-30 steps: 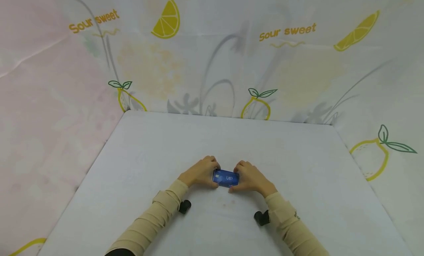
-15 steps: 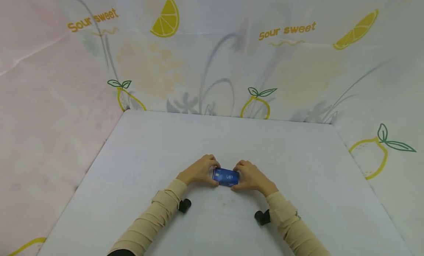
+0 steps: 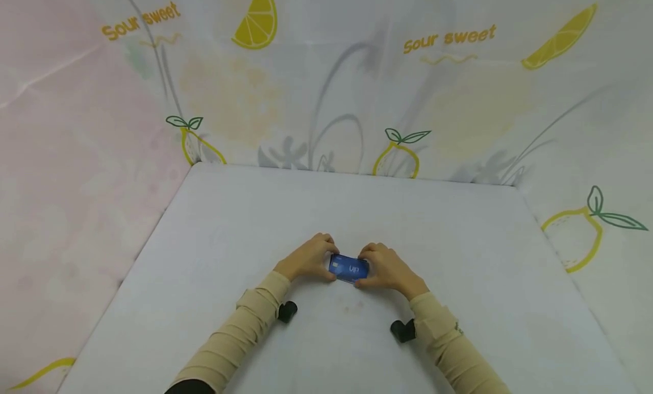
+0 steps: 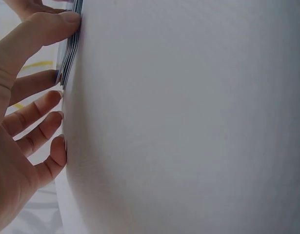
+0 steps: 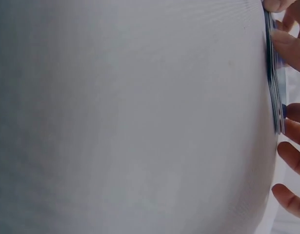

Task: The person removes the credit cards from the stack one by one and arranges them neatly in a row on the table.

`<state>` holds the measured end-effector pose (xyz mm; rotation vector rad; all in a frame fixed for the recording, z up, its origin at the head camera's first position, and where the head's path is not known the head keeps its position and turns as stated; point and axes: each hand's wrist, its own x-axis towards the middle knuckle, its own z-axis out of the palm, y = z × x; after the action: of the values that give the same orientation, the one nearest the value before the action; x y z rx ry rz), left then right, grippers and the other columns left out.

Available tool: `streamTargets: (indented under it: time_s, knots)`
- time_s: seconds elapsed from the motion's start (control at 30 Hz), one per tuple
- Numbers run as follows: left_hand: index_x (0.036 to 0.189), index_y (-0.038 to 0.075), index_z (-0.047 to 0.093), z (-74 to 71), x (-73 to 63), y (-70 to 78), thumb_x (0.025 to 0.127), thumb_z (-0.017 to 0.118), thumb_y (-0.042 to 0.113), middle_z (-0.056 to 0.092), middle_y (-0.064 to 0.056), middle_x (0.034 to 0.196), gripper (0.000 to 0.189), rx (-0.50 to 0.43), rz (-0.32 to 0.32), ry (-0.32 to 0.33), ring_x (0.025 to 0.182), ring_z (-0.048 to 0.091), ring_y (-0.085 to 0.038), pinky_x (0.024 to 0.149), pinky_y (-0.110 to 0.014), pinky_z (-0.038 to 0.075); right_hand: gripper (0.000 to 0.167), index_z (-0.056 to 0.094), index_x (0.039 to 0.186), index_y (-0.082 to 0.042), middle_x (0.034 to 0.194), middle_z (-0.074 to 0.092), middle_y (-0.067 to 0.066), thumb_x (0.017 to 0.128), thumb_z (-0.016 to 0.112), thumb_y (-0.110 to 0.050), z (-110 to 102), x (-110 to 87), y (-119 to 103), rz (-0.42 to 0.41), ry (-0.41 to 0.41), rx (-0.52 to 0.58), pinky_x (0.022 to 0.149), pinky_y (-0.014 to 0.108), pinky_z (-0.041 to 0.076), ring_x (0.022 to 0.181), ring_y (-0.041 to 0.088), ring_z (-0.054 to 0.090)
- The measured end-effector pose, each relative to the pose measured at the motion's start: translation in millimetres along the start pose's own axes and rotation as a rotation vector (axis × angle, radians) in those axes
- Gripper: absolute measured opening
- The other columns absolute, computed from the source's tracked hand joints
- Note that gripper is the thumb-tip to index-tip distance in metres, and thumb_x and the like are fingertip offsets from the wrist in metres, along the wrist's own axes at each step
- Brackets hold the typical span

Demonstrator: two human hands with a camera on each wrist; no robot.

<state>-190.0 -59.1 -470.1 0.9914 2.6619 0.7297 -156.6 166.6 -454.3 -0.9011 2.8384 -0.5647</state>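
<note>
A small stack of several cards point(image 3: 349, 268) lies on the white table, its top card blue with "VIP" lettering and a chip square. My left hand point(image 3: 310, 259) pinches the stack's left end, thumb on the near long edge and index finger on the far one. At the opposite end my right hand point(image 3: 386, 270) grips likewise. Seen edge-on in the left wrist view, the card layers point(image 4: 70, 53) sit between thumb and index finger, while the other fingertips rest at the table surface. In the right wrist view the stacked edges point(image 5: 273, 80) look slightly uneven.
The white tabletop point(image 3: 439, 229) spreads around both hands. Behind it rises a cloth backdrop point(image 3: 316, 88) printed with lemons and "Sour sweet" lettering, with a pinkish side cloth point(image 3: 76, 201) at the left. A black wrist camera point(image 3: 288, 311) shows beside the left forearm.
The head view has tilted slightly, so the scene sits a little higher. My right thumb has slid slightly right along the near card edge; both hands stay at the stack.
</note>
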Motion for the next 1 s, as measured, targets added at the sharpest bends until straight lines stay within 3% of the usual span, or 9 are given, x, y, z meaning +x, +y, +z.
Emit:
streamTargets:
  time_s: [0.17,0.43,0.73,1.0]
  knots:
    - [0.106,0.002,0.068,-1.6,-0.5,1.2,0.065,0.084,0.031,0.058,-0.008,0.107,0.052,0.006,-0.002,0.012,0.102,0.051,-0.023,0.092,-0.036,0.043,0.057,0.064,0.102,-0.005,0.108,0.059,0.01,0.062,0.085,-0.041,0.4,0.4,0.5,0.007,0.008,0.007,0.082,0.049,0.046,0.099,0.028,0.055]
    - [0.104,0.002,0.067,-1.9,-1.6,2.2,0.065,0.082,0.03,0.06,-0.008,0.105,0.051,0.003,0.03,0.047,0.098,0.052,-0.022,0.09,-0.036,0.044,0.053,0.06,0.098,-0.005,0.102,0.057,0.008,0.063,0.085,-0.036,-0.3,1.6,0.9,0.04,0.008,0.031,0.08,0.047,0.045,0.094,0.025,0.054]
    - [0.109,0.002,0.067,0.3,-3.0,2.4,0.065,0.084,0.034,0.058,-0.01,0.112,0.057,0.023,0.008,0.028,0.105,0.051,-0.024,0.094,-0.036,0.042,0.052,0.058,0.101,-0.002,0.099,0.058,0.008,0.066,0.082,-0.032,-0.9,0.5,3.7,0.033,0.002,0.096,0.083,0.049,0.043,0.093,0.026,0.054]
    - [0.107,0.001,0.068,-1.6,-3.1,3.9,0.063,0.086,0.031,0.058,-0.009,0.109,0.056,-0.017,-0.001,0.03,0.104,0.051,-0.024,0.094,-0.037,0.043,0.052,0.059,0.103,0.0,0.1,0.06,0.01,0.067,0.081,-0.03,-1.8,1.2,4.1,0.026,0.002,0.14,0.086,0.049,0.042,0.095,0.026,0.054]
